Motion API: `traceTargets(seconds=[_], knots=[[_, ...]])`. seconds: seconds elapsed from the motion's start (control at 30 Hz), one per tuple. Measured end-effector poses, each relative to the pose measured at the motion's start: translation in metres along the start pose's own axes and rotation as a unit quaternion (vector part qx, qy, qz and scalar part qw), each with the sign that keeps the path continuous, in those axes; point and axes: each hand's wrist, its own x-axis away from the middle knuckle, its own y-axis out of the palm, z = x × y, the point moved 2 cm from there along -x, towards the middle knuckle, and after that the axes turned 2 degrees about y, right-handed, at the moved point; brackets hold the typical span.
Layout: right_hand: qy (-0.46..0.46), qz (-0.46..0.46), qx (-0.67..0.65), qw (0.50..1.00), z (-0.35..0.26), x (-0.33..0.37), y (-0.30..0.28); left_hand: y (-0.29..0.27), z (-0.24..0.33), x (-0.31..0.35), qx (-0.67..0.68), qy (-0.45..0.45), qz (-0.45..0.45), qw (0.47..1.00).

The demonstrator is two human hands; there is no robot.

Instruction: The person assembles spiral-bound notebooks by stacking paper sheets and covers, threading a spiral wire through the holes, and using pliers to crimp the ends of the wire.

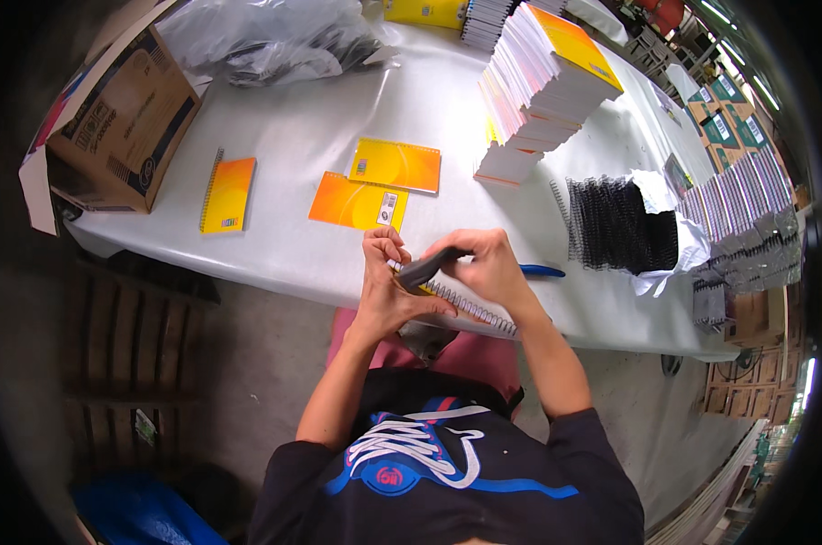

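Close to the table's front edge, my left hand (383, 289) grips a spiral notebook (470, 309) by its end. The notebook's white pages and wire coil face up. My right hand (491, 261) is closed around the dark handles of a hand tool that looks like pliers (423, 271). Its head rests at the coil's end beside my left fingers; the jaws are hidden. Just beyond lie two orange-yellow notebook covers, one cover (394, 165) overlapping the other cover (343, 202). A coil-bound orange-yellow notebook (229, 196) lies further left.
A cardboard box (129, 123) stands at left near a clear plastic bag (274, 41). A tall stack of unbound notebooks (547, 82) rises at the far right. Black spiral coils (615, 222) are piled right, beside stacked bound notebooks (738, 209). A blue slim object (543, 271) lies by my right wrist.
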Motion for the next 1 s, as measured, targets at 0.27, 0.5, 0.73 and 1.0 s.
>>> traceTargets(seconds=[0.27, 0.5, 0.73, 1.0], knots=[[0.030, -0.016, -0.024, 0.999, -0.002, -0.005, -0.005, 0.002, 0.007, -0.005, -0.054, 0.019, -0.014, 0.998], [0.021, -0.018, -0.013, 1.000, 0.001, -0.002, -0.009, 0.009, 0.001, -0.006, -0.001, -0.019, -0.045, 0.999], [-0.025, 0.070, -0.037, 0.997, -0.003, -0.003, -0.016, 0.011, 0.008, -0.010, -0.071, 0.027, -0.072, 0.994], [0.047, 0.177, 0.322, 0.929, 0.016, 0.041, -0.064, -0.012, 0.004, 0.000, 0.153, -0.134, -0.019, 0.979]])
